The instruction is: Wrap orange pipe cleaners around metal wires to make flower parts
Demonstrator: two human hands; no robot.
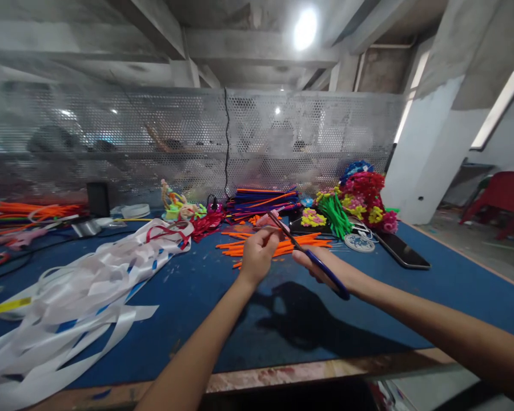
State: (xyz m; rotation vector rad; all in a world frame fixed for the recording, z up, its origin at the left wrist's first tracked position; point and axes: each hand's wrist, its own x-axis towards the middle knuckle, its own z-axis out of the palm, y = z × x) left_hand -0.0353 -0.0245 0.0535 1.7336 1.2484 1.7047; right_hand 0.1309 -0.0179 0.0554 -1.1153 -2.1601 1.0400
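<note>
My right hand [325, 265] grips a pair of scissors [325, 273] with dark blue handles. Their blades point up and to the left, past the fingertips of my left hand [260, 251]. The left hand is closed in a pinch; what its fingers hold is too small to make out. A pink object [269, 219] shows just behind the left fingers, and I cannot tell whether they touch it. Beneath and behind both hands lies a loose pile of orange pipe cleaners [233, 246] on the blue tabletop [223, 319].
White ribbons [98, 274] spread over the left side. At the back are purple and orange pipe cleaners [261, 201], a green bundle [334, 214] and red flowers [364, 188]. A phone [402, 250] lies at right. A perforated metal screen [175, 137] stands behind.
</note>
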